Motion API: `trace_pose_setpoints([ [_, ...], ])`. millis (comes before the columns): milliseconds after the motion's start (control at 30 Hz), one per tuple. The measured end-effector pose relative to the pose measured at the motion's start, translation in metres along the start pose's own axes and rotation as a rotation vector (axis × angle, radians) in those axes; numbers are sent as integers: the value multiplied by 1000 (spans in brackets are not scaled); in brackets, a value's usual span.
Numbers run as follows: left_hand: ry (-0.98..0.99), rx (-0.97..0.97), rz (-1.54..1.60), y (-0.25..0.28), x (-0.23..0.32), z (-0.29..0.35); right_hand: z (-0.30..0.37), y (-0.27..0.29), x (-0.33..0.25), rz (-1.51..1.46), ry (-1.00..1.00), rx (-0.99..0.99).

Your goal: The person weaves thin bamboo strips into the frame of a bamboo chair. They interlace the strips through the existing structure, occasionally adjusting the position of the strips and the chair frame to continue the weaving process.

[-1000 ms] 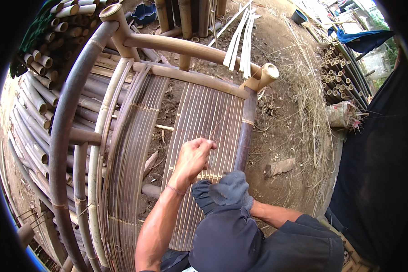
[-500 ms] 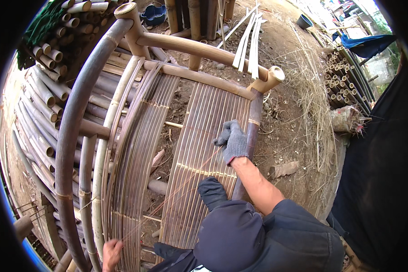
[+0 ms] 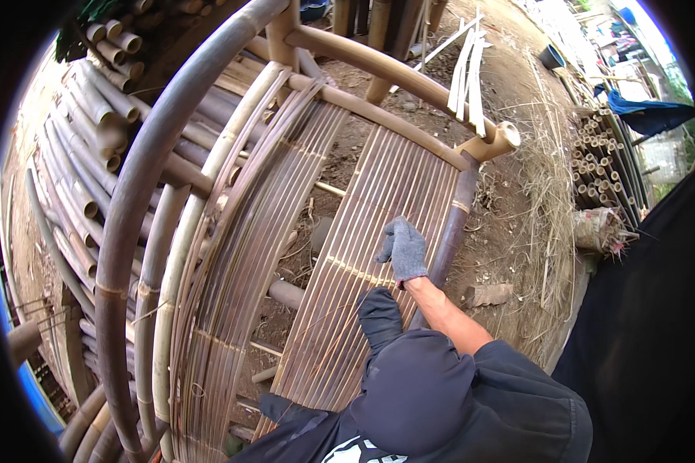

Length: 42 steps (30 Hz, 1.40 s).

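Observation:
My right hand (image 3: 404, 248), in a grey knit glove, is closed over the slats at the right of a bamboo seat frame. A thin reddish cord (image 3: 328, 312) trails from below the glove toward the lower left; the part inside my fingers is hidden. The narrow brown slats (image 3: 394, 189) lie side by side, crossed by a pale binding line (image 3: 347, 266). A second band of slats (image 3: 259, 224) curves along the left, beyond a gap. My left hand is out of the picture.
My dark-covered foot (image 3: 380, 318) and bent knee (image 3: 413, 393) are over the slats. A thick curved bamboo rail (image 3: 135, 193) rises at left, before stacked poles (image 3: 69, 208). Pale strips (image 3: 467, 77) lean at the far rail (image 3: 386, 65); cut bamboo (image 3: 598, 158) is piled at right.
The view has shifted, so the frame sits further right and lower. My left hand, earlier at the lower left with cords stretched to my right hand, has left the picture.

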<state>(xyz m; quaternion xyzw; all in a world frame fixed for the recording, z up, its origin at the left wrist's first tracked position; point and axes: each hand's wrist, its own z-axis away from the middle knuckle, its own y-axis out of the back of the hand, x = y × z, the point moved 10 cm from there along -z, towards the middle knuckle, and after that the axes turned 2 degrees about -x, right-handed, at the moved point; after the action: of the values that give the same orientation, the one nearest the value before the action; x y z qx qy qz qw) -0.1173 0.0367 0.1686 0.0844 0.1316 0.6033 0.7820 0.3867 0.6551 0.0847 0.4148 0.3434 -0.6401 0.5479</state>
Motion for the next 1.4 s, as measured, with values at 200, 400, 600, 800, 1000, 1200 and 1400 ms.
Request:
trace_pose_setpoints([
  [200, -171, 103, 327, -11, -51, -24, 41, -69, -9, 174, 40, -302],
  [400, -1060, 21, -162, -1, 364, 75, 115, -145, -33, 528, 278, -751],
  [600, -1204, -435, 499, -108, 548, 72, 158, -148, -24, 1156, 834, -884],
  [800, -1078, -285, 844, -139, 544, 48, 151, -123, 20, 1147, 383, -1030],
  [1000, -1216, -229, 557, -132, 530, 60, 140, -125, 21, 33, -393, -953],
  [1200, -786, -830, 631, -180, 484, 17, 69, -79, -12, -191, -335, -261],
  [1400, -844, -770, 890, -159, 496, -12, 74, -66, -101, 161, 128, -366],
])
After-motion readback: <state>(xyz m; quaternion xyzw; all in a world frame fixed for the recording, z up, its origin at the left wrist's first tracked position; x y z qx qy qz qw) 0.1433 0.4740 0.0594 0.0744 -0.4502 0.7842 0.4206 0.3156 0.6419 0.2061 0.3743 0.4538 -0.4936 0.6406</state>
